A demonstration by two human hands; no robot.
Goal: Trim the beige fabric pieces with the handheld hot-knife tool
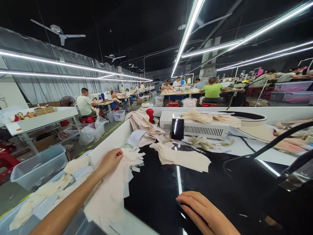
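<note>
My left hand (111,162) is at the upper left edge of a pile of cream fabric pieces (110,199), its fingers curled in on the cloth. The pile hangs over the table's left edge, with pale paper-like sheets showing between the layers. Over the glossy black tabletop (151,182), my right hand (204,212) has its fingers stretched out and holds nothing. Another stack of cut cream fabric (181,158) lies farther back on the black surface. Behind it a dark phone (177,129) stands upright.
A white vented box (195,129) with cloth strips on top stands at the back. Bunched beige fabric (144,125) lies to its left. Black cables (269,143) arch in from the right. Clear plastic bins (40,166) stand at lower left. Several people sit at distant sewing tables.
</note>
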